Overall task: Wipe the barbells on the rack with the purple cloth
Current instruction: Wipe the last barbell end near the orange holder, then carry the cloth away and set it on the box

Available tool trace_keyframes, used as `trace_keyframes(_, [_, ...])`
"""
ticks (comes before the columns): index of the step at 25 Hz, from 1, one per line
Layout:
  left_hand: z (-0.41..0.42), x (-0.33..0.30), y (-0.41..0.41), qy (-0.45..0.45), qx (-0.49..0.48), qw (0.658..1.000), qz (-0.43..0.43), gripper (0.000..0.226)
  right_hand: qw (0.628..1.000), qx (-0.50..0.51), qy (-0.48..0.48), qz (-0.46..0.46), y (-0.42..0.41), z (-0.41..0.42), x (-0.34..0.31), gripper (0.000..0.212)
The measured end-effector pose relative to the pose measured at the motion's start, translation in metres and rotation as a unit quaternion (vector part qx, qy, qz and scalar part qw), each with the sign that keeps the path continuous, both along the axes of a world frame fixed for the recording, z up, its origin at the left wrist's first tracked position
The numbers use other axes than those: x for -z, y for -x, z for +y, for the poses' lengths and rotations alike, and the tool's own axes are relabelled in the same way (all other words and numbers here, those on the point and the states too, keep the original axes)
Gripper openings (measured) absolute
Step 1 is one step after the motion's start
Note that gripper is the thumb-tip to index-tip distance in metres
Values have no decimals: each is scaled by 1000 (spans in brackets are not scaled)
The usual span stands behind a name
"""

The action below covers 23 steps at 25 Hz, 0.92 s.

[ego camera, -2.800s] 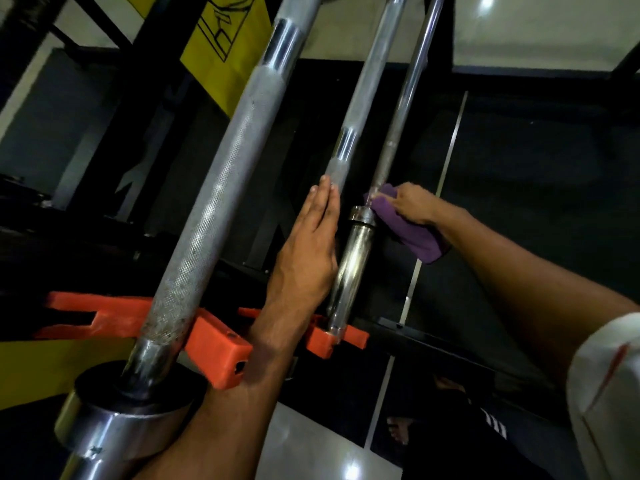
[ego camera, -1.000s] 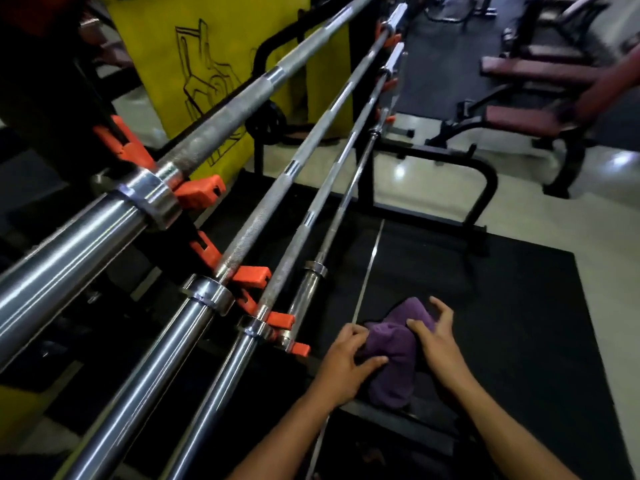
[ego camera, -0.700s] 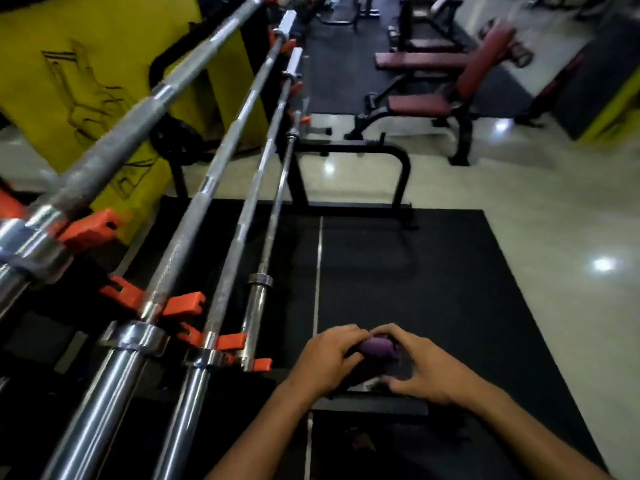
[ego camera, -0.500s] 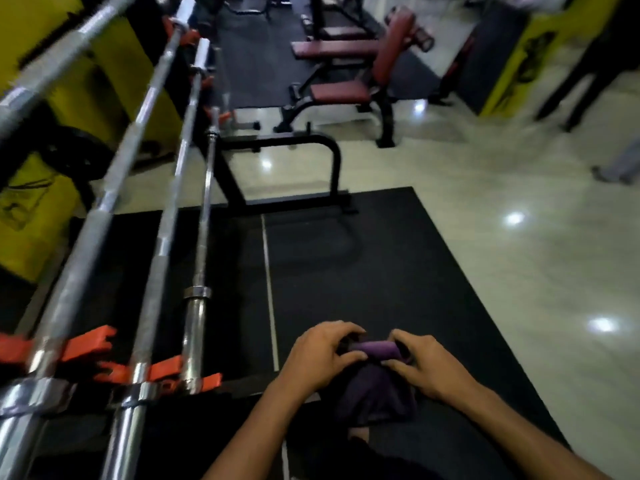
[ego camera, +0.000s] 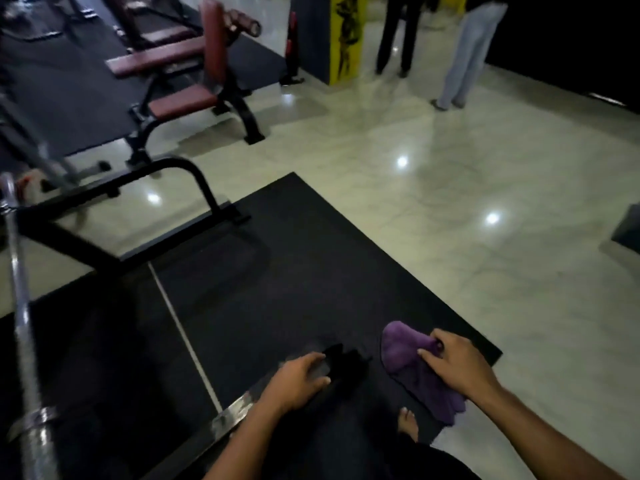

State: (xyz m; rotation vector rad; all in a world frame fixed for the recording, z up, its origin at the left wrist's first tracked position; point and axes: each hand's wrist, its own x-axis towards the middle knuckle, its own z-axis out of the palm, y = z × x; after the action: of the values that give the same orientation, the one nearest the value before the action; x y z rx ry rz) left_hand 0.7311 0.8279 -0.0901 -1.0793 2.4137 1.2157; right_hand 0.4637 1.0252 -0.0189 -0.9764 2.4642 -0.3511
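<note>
- The right hand [ego camera: 453, 367] grips the soft purple cloth [ego camera: 412, 367], thumb and fingers pinching its upper fold; the rest of the cloth hangs down beneath the hand, above the black rubber floor mat [ego camera: 294, 271].
- The left hand [ego camera: 298, 381] holds nothing, its fingers loosely curled, apart from the cloth and hovering over the mat.
- One long steel barbell [ego camera: 22, 327] runs along the left edge of the view, well apart from both hands; its collar shows near the bottom left.
- A black tubular rack frame [ego camera: 187, 168] stands at the far end of the mat.
- Beyond it stands a maroon padded gym bench [ego camera: 180, 102] on the glossy pale tiled floor [ego camera: 450, 202].
- Two people's legs [ego camera: 460, 53] appear at the top, beside a yellow-faced pillar [ego camera: 346, 36].
</note>
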Motion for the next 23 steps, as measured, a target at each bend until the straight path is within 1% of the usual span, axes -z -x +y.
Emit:
trace_keyframes(1, [0,5,12,-5,9,1000,-12,59,1000,9,-4,-6,11,5,4,29])
trace_keyframes(2, [2,10,40,-10,23,999,-25,57,1000,27,-2,-16,34,16,10,28])
trace_keyframes(5, [3,15,118,-36,30,996,-69,45,997,63,5,-50,100,41,28,28])
trace_keyframes(7, [-2,15,167,-35,31,996,-81,42,996,65,9,-59,139,45,34,24])
trace_keyframes(11, [-23,11,256,-17,-34,997,-62,40,997,40,15,-71,225,27,37,28])
trace_keyframes(15, [-56,10,322,31,-48,997,-50,40,996,64,23,-65,296,-10,49,23])
trace_keyframes(18, [-101,21,370,55,-57,995,-58,45,998,45,15,-53,351,-59,56,23])
trace_keyframes(20, [-136,35,410,56,-56,994,-71,47,999,30,-4,-45,394,-100,63,24])
trace_keyframes(23, [-186,48,472,27,-43,996,-78,47,998,24,-25,-46,454,-161,72,25])
